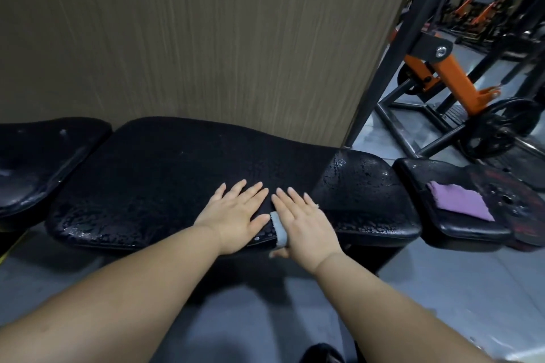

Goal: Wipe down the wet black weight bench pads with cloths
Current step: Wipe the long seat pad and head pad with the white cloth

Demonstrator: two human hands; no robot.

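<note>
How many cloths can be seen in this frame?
2. A grey cloth lies on the middle pad, mostly hidden under the right hand; a purple cloth lies on the right pad. Another could be hidden under the left hand.

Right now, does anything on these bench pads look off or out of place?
Water beads cover the middle pad, plainest at its right end. A purple cloth lies idle on the small right pad, whose far side looks worn and reddish. Left hand and right hand lie flat, grey cloth between.
</note>
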